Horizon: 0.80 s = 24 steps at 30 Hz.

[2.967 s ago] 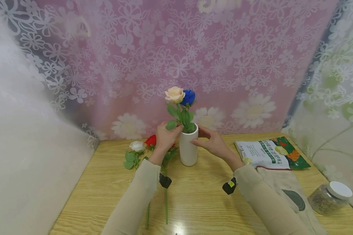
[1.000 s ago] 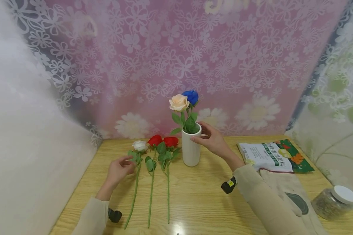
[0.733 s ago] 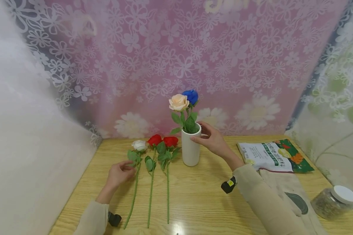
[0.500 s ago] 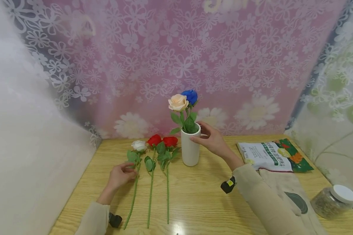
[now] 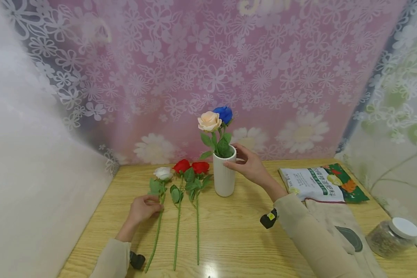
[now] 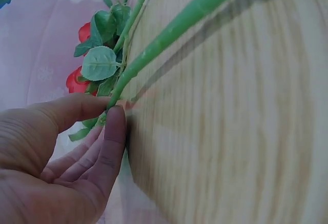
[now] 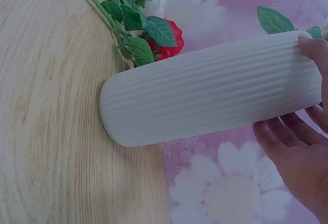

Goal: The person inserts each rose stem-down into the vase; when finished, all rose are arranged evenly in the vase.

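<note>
Above the tabletop [image 5: 236, 239], left grip [image 5: 143, 209] round the white rose's stem [image 6: 163, 40], right grip [image 5: 251, 168] round the vase [image 5: 224, 179].

Pink floral backdrop [image 5: 180, 69], whitish left side [image 5: 38, 146], wood-grain tabletop [image 5: 243, 235], bright glare [image 5: 209, 269] on it

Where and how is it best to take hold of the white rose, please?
I would take the white rose by its bare stem, just below the leaves, in a light pinch of the left hand. Come from the person's left, away from the red roses. The slim stem runs toward the person, with the bloom at the far end, so this should spare it.
</note>
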Available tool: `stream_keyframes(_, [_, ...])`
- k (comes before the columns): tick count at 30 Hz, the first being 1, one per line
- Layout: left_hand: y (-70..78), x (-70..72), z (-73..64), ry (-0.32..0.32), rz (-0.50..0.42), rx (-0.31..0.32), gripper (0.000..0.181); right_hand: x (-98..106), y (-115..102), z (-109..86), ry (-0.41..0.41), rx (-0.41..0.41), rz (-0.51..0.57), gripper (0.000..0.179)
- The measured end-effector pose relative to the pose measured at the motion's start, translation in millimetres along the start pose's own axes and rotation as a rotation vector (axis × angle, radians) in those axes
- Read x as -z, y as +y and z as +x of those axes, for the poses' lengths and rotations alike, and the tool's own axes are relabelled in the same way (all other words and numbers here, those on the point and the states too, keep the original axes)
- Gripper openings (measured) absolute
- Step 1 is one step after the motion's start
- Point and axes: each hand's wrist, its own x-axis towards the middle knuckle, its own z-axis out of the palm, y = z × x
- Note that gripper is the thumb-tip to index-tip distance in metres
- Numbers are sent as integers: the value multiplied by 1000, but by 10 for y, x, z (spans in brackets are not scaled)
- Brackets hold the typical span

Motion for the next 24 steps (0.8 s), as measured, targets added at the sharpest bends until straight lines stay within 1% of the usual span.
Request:
stream_keyframes(4, [-48, 26, 20, -19, -80, 40, 41, -1, 8, 2, 2, -2, -2, 71])
stream_keyframes(6, [-59, 47, 30, -23, -106, 42, 43, 2, 12, 3, 1, -2, -2, 71])
stream_keyframes(11, [-12, 121, 33, -38, -141, 49, 47, 8, 7, 3, -4, 2, 4, 71])
stream_keyframes(14, [53, 183, 28, -66, -164, 32, 51, 11, 2, -1, -6, -1, 7, 71])
stream_keyframes(18, [176, 277, 21, -87, -189, -17, 55, 13, 4, -3, -5, -3, 6, 70])
stream_keyframes(24, [395, 390, -13, -83, -251, -78, 59, 9, 8, 3, -7, 5, 6, 70])
